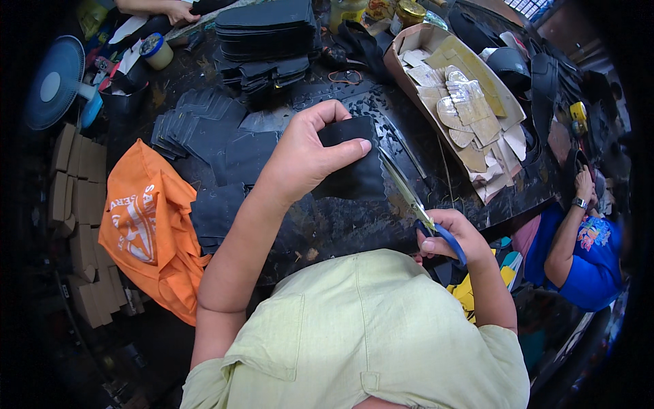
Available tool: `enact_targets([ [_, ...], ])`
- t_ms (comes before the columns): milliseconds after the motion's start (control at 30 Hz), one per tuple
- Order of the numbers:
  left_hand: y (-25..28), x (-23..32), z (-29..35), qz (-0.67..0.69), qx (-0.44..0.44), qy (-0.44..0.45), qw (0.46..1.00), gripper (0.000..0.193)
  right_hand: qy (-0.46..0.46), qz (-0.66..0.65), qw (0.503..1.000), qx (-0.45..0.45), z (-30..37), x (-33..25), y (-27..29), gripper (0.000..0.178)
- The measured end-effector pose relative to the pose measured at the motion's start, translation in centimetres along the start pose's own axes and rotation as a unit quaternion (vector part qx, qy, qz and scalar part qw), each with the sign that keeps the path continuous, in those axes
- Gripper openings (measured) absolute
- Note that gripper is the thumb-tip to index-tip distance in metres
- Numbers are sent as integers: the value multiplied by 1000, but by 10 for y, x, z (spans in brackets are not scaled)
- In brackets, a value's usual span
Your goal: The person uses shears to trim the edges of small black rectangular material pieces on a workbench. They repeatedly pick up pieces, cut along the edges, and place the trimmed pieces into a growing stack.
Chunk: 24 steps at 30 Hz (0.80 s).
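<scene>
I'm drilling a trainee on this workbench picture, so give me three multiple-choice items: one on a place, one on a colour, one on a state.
1. Where does the orange bag lie?
A. left of the left hand
B. inside the cardboard box
C. under the fan

2. What colour are the handles of the scissors?
A. red
B. blue
C. green

3. How is the black piece held?
A. lying loose
B. pinched in the left hand's grip
C. held by the right hand

Answers: 1 A, it hangs at the bench's left edge; 2 B, blue loops show around the right fingers; 3 B, thumb and fingers clamp its top.
</scene>
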<state>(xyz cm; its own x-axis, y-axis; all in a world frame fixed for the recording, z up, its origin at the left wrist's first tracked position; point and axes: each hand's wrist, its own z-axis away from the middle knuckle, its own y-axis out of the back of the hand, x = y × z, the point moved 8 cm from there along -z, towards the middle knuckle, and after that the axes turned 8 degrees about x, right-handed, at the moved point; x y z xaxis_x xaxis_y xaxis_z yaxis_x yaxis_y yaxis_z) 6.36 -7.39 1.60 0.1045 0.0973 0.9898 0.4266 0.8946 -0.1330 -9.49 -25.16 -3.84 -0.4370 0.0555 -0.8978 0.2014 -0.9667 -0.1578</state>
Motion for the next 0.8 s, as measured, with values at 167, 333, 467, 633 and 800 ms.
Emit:
enact_targets([
  [167, 0, 1, -1, -32, -11, 1, 999, 20, -2, 4, 1000, -16, 0, -4, 1, 18],
  [333, 0, 4, -2, -51, -16, -15, 998, 21, -8, 17, 1000, 14, -2, 2, 5, 19],
  [467, 3, 3, -1, -63, -8, -20, 998, 21, 23, 66, 996, 54, -3, 4, 6, 20],
  [633, -1, -8, 1, 49, 25, -9, 998, 21, -7, 1, 999, 36, -6, 11, -2, 18],
  [800, -16, -25, 6, 174, 49, 27, 983, 21, 24, -41, 998, 27, -15, 5, -16, 18],
])
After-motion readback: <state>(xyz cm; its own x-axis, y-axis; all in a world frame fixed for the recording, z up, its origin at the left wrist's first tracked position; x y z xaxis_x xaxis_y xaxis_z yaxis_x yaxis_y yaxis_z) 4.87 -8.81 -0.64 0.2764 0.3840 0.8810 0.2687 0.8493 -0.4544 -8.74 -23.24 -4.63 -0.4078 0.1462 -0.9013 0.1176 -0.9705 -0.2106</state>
